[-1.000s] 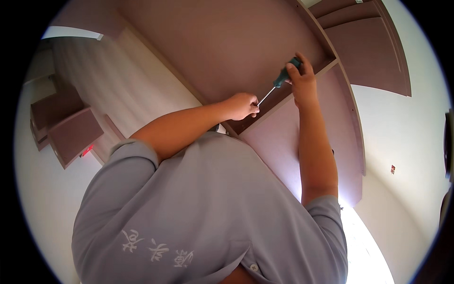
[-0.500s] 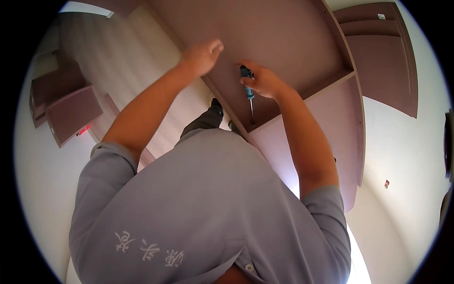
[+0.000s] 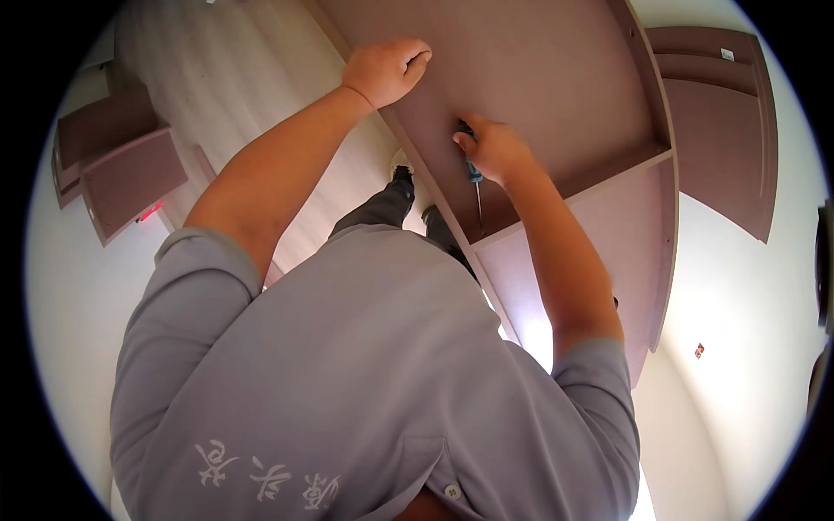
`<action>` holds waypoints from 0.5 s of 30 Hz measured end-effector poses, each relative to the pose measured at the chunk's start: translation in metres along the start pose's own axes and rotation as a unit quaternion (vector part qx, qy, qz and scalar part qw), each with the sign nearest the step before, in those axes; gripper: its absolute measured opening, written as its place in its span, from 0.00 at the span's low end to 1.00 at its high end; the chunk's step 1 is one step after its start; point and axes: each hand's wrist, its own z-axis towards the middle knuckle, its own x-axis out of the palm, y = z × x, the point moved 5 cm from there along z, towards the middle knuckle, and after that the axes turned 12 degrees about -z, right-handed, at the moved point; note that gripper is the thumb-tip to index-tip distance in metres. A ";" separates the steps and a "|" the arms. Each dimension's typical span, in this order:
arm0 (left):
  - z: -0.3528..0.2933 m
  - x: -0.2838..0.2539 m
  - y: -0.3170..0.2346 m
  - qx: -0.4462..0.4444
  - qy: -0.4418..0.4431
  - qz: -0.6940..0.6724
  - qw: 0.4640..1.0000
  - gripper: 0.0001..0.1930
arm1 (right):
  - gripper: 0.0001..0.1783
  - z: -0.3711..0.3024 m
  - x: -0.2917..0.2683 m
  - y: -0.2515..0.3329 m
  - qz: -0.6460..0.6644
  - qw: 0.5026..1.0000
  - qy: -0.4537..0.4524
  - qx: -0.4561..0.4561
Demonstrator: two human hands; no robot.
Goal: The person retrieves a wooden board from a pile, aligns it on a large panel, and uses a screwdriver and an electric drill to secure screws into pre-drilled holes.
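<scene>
Pale flooring (image 3: 234, 78) ran up the left of the view, and white walls (image 3: 747, 347) curved around both sides. Across the top stretched a big brown cabinet (image 3: 539, 78), its broad back panel facing you, with a side board (image 3: 667, 226) running down its right edge and a shelf board (image 3: 573, 195) crossing it lower down. Beyond it on the right, another brown panel (image 3: 721, 130) leaned by the wall. On the left, well apart from the cabinet, loose brown boards (image 3: 122, 169) lay stacked on the floor.

Your grey shirt (image 3: 347, 382) filled the lower middle of the picture, and your dark trouser legs (image 3: 382, 208) and one shoe (image 3: 401, 174) showed just above it, beside the cabinet's left edge.

Your left hand (image 3: 387, 69) was stretched out and rested on the cabinet's back panel near its left edge, fingers curled under; whether that grip enclosed anything, I cannot tell.

Your right hand (image 3: 495, 149) sat lower on the same panel, just above the shelf board. Its grip was closed around the blue-green handle of a screwdriver (image 3: 474, 182), with the thin metal shaft pointing down out of your fist toward the corner where the shelf board met the back panel. The tip was too small to make out against the wood.
</scene>
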 end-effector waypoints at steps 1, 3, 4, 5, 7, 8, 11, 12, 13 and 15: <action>0.000 0.001 0.000 -0.010 0.003 0.001 1.000 0.08 | 0.17 -0.005 -0.012 0.003 -0.167 0.983 -0.062 0.035; 0.001 0.002 -0.001 -0.010 0.012 0.004 1.000 0.08 | 0.16 -0.004 -0.009 0.003 -0.162 0.983 -0.081 0.019; 0.001 0.003 -0.001 -0.007 0.015 0.005 1.000 0.08 | 0.16 -0.004 -0.006 0.002 -0.159 0.983 -0.090 0.011; 0.001 0.003 -0.002 -0.004 0.019 0.006 1.000 0.08 | 0.16 0.000 -0.002 0.001 -0.062 0.995 -0.072 -0.005; 0.002 0.000 -0.004 -0.002 0.016 0.005 1.000 0.08 | 0.15 0.011 0.005 0.002 0.135 0.990 -0.034 -0.039; 0.001 -0.001 -0.005 -0.003 0.014 0.004 1.000 0.07 | 0.15 0.015 0.016 -0.001 0.319 0.947 0.019 -0.025; 0.003 -0.003 -0.006 -0.031 0.031 0.003 0.999 0.08 | 0.16 0.019 0.037 0.002 0.594 0.796 0.111 0.027; 0.001 -0.003 -0.007 -0.030 0.037 0.004 0.999 0.08 | 0.16 0.017 0.036 0.004 0.541 0.833 0.101 0.049; -0.003 -0.005 -0.007 -0.029 0.044 0.005 0.999 0.08 | 0.17 0.017 0.037 0.007 0.485 0.867 0.090 0.072; 0.006 -0.006 -0.009 -0.020 0.049 0.004 0.999 0.08 | 0.19 0.017 0.048 0.027 0.158 0.976 -0.113 0.094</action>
